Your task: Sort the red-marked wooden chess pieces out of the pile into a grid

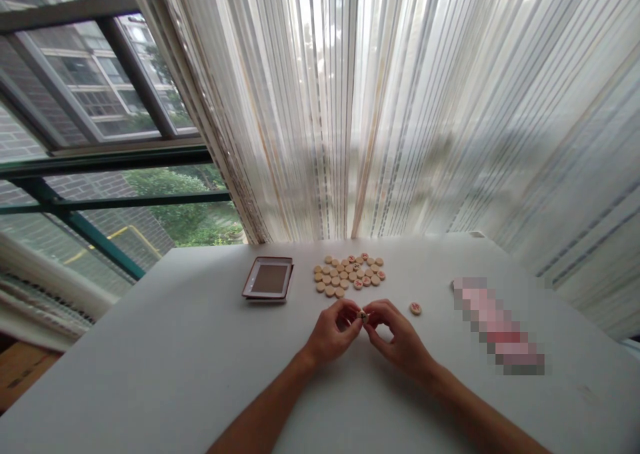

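My left hand point(334, 334) and my right hand point(400, 339) meet above the white table point(175, 347), fingertips pinched together on one small round wooden game piece point(363, 316). Just beyond them lies a cluster of several tan round pieces point(349, 275), some with red marks. A single piece point(415, 308) with a red mark lies alone to the right of my right hand.
A small brown rectangular tray point(269, 279) sits left of the cluster. A blurred pink strip point(500, 326) lies at the right of the table. Sheer striped curtains point(400, 107) hang behind the table; a window point(100, 141) is at the left.
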The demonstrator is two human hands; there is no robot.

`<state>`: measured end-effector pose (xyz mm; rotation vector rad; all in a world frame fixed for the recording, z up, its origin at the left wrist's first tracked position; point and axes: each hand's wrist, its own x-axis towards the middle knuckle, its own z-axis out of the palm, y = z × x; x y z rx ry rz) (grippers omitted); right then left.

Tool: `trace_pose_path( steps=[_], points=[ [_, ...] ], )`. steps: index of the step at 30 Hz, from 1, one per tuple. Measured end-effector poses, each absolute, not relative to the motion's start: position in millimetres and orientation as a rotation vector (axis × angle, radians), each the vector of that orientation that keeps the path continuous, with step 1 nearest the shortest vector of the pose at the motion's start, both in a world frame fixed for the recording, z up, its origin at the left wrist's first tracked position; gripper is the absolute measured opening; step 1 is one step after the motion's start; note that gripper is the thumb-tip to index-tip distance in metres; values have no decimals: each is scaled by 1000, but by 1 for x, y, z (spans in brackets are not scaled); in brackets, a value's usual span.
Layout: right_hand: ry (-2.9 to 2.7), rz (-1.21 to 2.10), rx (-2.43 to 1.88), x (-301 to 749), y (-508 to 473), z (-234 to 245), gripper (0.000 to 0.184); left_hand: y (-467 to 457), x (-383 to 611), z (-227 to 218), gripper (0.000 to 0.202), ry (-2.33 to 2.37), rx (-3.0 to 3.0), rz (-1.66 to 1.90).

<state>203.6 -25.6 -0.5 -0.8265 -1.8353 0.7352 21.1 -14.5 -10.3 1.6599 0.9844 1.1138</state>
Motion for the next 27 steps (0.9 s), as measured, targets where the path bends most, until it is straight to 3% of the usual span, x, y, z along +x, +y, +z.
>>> trace_pose_path(
  steps=[9, 20, 27],
  points=[
    [-1893, 655, -818, 203, -25, -2, 23, -14, 22, -10, 26, 996, 1569, 1122],
    [-1799, 764, -860, 205, -20, -6, 8, -12, 19, -12, 27, 965, 1558, 1114],
    [-1778, 829, -900, 207, -19, -6, 13, -13, 18, -10, 29, 925, 1591, 1102]
  ],
)
